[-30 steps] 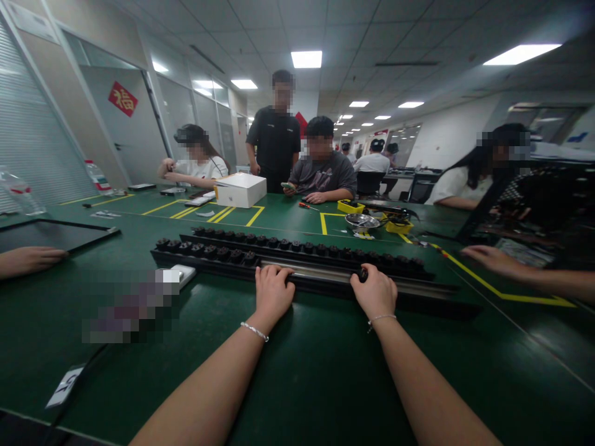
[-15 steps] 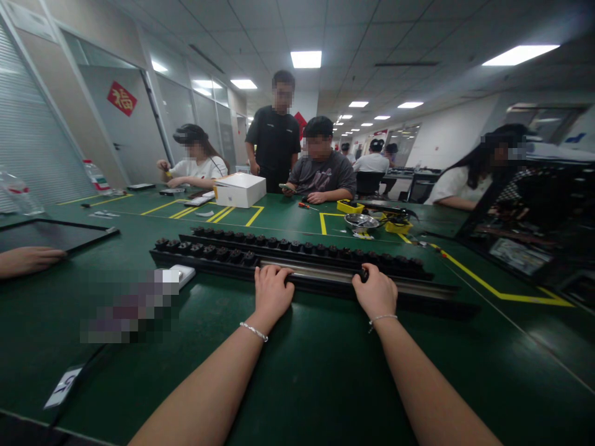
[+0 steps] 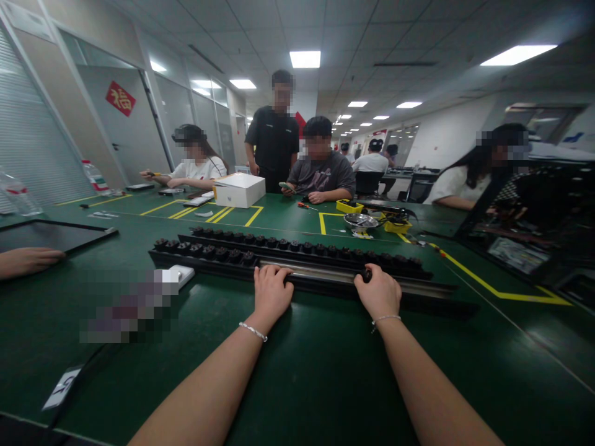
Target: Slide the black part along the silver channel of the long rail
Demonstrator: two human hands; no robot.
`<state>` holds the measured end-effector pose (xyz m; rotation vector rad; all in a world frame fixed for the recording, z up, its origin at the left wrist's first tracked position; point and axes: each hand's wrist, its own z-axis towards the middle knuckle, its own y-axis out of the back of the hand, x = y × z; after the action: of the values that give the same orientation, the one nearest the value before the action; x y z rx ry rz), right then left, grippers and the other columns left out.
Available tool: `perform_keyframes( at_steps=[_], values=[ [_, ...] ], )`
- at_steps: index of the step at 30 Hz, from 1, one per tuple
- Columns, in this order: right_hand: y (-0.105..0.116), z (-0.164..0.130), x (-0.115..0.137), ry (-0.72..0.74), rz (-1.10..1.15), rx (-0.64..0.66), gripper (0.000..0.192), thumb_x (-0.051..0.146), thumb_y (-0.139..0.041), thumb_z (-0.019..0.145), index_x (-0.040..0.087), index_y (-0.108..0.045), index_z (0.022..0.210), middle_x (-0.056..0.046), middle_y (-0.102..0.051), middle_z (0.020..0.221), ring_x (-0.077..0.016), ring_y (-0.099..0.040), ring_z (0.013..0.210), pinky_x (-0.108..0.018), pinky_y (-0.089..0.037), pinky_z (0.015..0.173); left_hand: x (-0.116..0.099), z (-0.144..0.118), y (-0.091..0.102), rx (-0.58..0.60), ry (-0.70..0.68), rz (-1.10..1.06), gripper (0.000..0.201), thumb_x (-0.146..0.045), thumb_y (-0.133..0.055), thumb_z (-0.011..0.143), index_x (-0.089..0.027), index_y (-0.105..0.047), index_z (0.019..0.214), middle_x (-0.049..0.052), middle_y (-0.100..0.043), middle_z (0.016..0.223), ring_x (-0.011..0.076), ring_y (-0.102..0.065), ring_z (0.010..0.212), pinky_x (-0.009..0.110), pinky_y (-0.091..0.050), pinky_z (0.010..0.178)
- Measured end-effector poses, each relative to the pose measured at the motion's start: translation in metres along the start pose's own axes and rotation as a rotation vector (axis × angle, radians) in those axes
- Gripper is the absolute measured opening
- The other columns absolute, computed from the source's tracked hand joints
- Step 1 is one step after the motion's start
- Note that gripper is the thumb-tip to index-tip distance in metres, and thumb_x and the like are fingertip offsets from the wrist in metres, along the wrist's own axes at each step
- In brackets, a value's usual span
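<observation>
A long black rail point(image 3: 320, 286) with a bare metallic channel lies crosswise in front of me. Round black socket-like modules point(image 3: 209, 251) fill its left end. My left hand point(image 3: 273, 290) grips the rail's near edge beside the last of these modules, fingers bent over it. Further right, my right hand point(image 3: 379, 292) is closed around a small black module point(image 3: 367, 272) at the channel, mostly covered by the fingers. Behind it runs a second black rail point(image 3: 307, 248), lined with similar modules along most of its length.
A white box point(image 3: 240, 189), a metal bowl point(image 3: 361, 222) and yellow bins point(image 3: 349, 207) stand beyond the rails. Another person's hand point(image 3: 32, 262) rests at the left by a black panel point(image 3: 83, 230). A dark open-framed unit point(image 3: 525, 229) stands at right. Several people are around.
My right hand has shifted slightly to the right along the rail with the small module. My left hand stays in place. A person at the far left has lowered and extended a hand.
</observation>
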<state>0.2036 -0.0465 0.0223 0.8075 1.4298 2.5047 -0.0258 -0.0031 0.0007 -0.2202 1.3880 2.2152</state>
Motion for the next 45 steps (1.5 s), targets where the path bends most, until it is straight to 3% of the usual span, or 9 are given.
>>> perform_keyframes(
  at_steps=[45],
  values=[
    [0.010, 0.007, -0.020, -0.052, -0.037, 0.008, 0.040, 0.029, -0.046, 0.080, 0.016, -0.058, 0.116, -0.011, -0.066, 0.100, -0.0238, -0.058, 0.099, -0.036, -0.038, 0.089, 0.001, 0.000, -0.002, -0.004, -0.007, 0.010, 0.033, -0.019, -0.051, 0.076, -0.029, -0.067, 0.104, 0.004, -0.060, 0.104, 0.0236, -0.048, 0.113, 0.051, -0.015, 0.114]
  ],
)
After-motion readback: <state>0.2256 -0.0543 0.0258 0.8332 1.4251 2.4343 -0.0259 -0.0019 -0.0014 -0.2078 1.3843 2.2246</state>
